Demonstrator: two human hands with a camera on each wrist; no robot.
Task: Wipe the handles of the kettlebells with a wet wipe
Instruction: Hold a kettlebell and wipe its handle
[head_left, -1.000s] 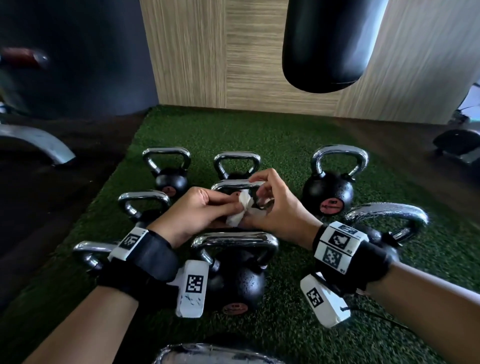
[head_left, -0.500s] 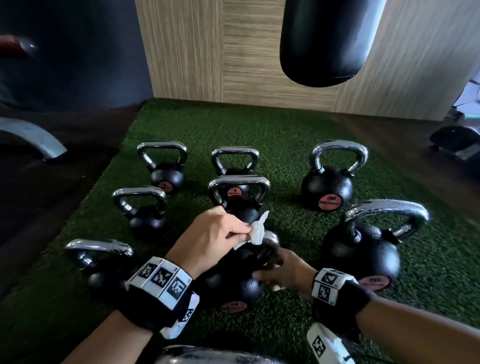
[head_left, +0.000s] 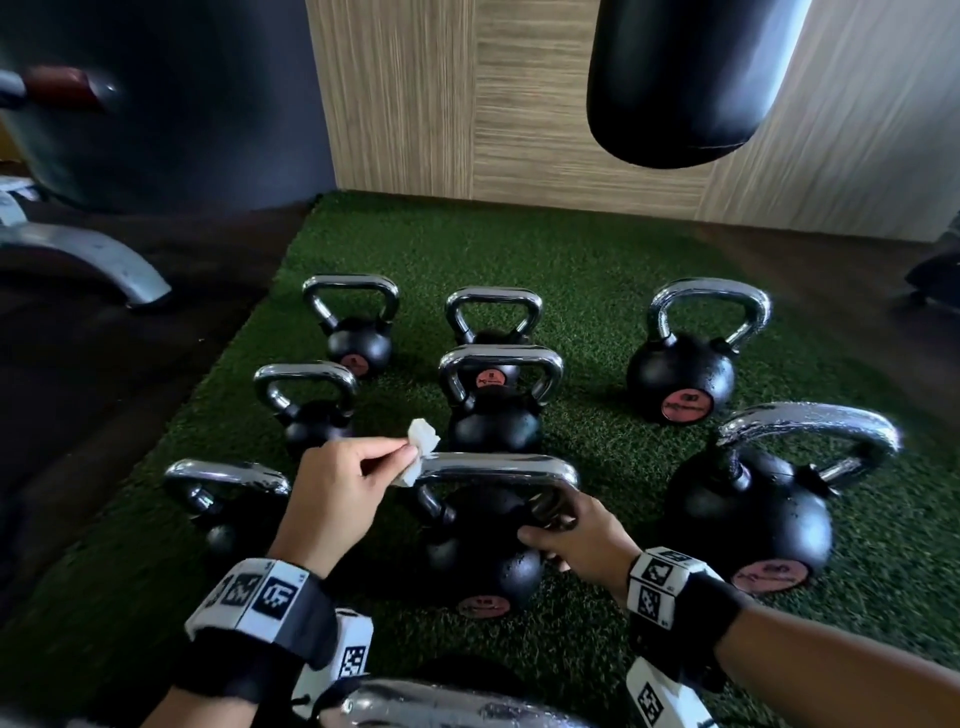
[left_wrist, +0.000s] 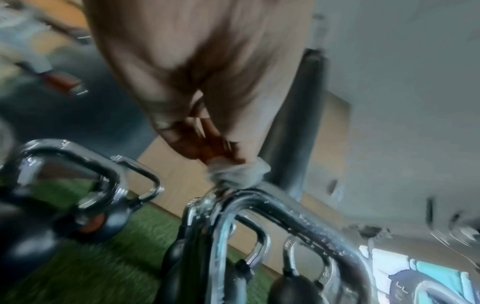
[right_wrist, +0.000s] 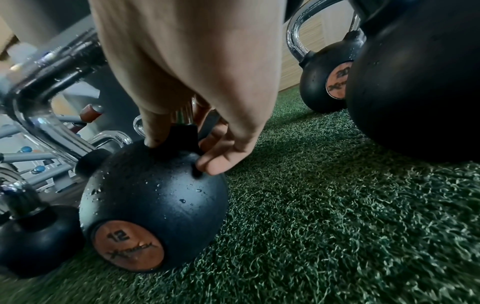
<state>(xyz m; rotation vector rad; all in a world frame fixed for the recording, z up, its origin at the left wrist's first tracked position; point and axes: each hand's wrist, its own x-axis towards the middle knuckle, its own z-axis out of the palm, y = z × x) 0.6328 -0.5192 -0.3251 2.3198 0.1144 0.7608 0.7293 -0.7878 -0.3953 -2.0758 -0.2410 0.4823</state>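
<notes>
Several black kettlebells with chrome handles stand on green turf (head_left: 597, 291). My left hand (head_left: 358, 478) pinches a white wet wipe (head_left: 422, 448) and presses it on the left end of the near middle kettlebell's handle (head_left: 498, 465). The left wrist view shows the wipe (left_wrist: 239, 172) bunched on that wet handle (left_wrist: 285, 207). My right hand (head_left: 566, 540) grips the base of the handle's right post on this kettlebell (head_left: 483, 566). In the right wrist view the kettlebell (right_wrist: 153, 197) is marked 12, and my fingers (right_wrist: 218, 160) curl round the post at the ball's top.
A large kettlebell (head_left: 753, 514) stands close on the right, another (head_left: 680, 374) behind it. Smaller ones (head_left: 306, 410) stand to the left and behind. A black punching bag (head_left: 685, 78) hangs ahead. Another chrome handle (head_left: 441, 706) lies at the bottom edge. A grey machine foot (head_left: 88, 260) is at left.
Both hands left the middle-row kettlebell and came back to the nearer one. The left now holds the wipe alone on its handle, and the right has dropped to grip the right post.
</notes>
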